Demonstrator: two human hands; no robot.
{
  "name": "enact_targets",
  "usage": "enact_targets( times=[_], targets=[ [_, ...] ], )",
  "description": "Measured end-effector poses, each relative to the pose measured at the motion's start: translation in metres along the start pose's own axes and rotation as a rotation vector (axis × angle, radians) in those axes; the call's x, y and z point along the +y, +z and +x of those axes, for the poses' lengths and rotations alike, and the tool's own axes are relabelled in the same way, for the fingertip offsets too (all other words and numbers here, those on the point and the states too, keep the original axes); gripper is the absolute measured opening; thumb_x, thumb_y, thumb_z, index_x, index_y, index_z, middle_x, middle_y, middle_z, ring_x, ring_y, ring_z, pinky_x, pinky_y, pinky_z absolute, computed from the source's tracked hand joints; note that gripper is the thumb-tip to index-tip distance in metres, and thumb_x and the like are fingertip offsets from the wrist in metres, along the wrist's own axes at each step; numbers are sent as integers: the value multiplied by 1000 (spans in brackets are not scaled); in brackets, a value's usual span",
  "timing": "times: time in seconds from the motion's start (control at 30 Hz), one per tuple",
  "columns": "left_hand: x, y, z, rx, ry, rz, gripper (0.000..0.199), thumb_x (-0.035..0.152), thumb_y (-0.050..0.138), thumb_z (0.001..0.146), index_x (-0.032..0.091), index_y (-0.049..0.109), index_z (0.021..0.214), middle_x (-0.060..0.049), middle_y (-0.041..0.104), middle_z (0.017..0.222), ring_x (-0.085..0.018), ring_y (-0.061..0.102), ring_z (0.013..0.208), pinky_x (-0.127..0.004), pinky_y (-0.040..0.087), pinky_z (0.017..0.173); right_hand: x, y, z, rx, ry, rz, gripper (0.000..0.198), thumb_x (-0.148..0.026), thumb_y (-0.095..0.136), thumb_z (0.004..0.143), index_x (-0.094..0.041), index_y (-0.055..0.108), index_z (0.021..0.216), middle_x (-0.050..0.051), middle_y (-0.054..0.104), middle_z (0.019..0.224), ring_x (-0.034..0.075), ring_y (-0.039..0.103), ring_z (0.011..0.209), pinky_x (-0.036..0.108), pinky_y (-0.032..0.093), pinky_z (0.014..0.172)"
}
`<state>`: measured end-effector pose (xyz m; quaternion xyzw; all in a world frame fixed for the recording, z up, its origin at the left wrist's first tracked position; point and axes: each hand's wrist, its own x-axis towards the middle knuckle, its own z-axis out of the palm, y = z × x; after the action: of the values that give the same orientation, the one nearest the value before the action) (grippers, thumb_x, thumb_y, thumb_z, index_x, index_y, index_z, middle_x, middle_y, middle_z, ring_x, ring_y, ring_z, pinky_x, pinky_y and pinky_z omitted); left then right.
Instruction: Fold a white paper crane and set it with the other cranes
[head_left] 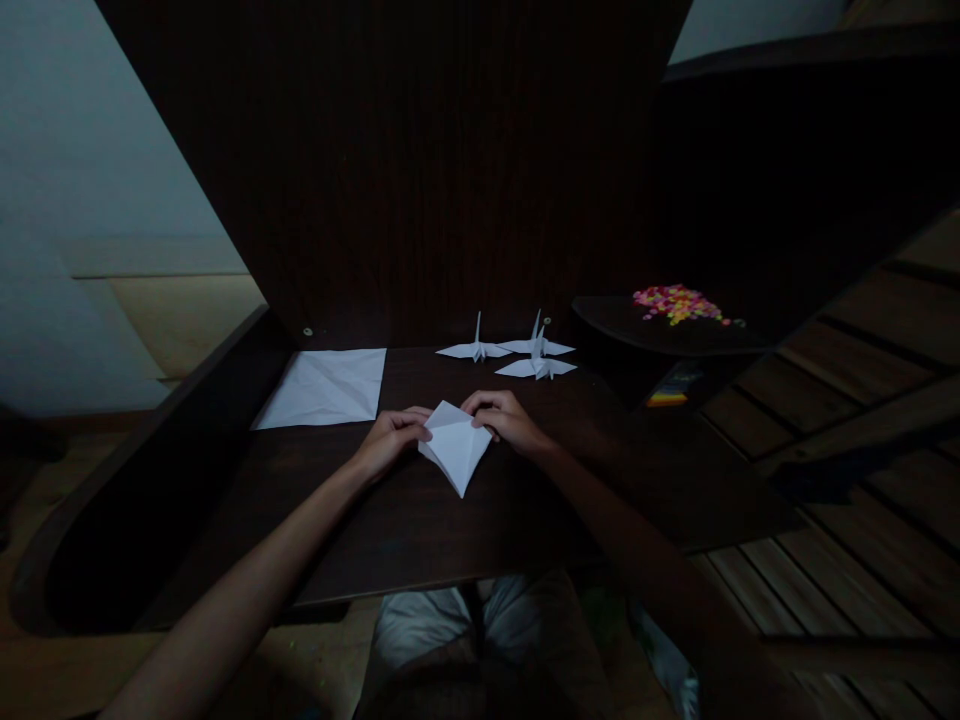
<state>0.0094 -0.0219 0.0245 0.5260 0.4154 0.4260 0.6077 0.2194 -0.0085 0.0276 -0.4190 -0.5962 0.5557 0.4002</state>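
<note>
So the kite-shaped piece of folded white paper [455,448] is at the middle of the dark brown wooden desk [390,540], its long point aimed back toward the person's lap, and both bare hands are on it. The left hand [394,435] has a narrow pinch on the left corner, thumb on top of the paper, and the right hand [510,420] pinches the upper right edge pretty much the same way, so yeah, it's held from both sides. Just beyond the hands, three white paper cranes [536,370] stand close together near the tall dark wooden back panel [412,180], one of them a bit nearer than the other two. Over to the left there's a flat, creased white paper sheet [326,388] lying near the desk's side wall. On the right, a small rounded dark shelf [615,318] carries a loose pile of tiny pink, yellow and orange pieces [679,300], too small to identify.
</note>
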Motion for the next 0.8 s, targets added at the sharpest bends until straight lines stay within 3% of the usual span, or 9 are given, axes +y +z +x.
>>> enact_targets(
  times=[0.13,0.3,0.47,0.63,0.8],
  targets=[
    [-1,-4,2,-7,24,31,6,17,68,55,15,73,58,-8,70,90,-21,61,81,-29,45,70,-4,-5,0,-81,15,-74,13,-20,61,59,-15,63,71,-5,53,51,6,39,39,18,27,37],
    [5,-6,2,15,68,80,6,19,68,55,16,73,58,-7,70,86,-21,60,81,-29,45,71,-9,-7,-3,-88,-152,-143,14,-23,64,63,-14,66,74,2,65,76,8,46,54,20,33,49],
    [11,-7,1,44,117,187,6,22,68,56,18,72,56,-6,70,86,-24,61,83,-32,45,76,-7,-3,-6,3,-169,-241,13,-28,65,67,-14,64,67,-4,49,53,8,39,49,20,27,47],
    [16,-10,-1,16,175,256,8,25,68,60,17,70,58,-6,70,87,-25,61,86,-32,45,79,-7,0,-7,52,-236,-215,17,-32,65,71,-15,64,70,-1,58,62,10,47,55,21,34,51],
    [21,-13,-4,-19,130,310,14,30,71,62,16,67,62,-2,66,72,-19,60,70,-27,44,65,-4,-6,-3,122,-260,-250,20,-35,66,73,-15,66,73,2,63,68,13,52,59,24,39,55]
  ],
)
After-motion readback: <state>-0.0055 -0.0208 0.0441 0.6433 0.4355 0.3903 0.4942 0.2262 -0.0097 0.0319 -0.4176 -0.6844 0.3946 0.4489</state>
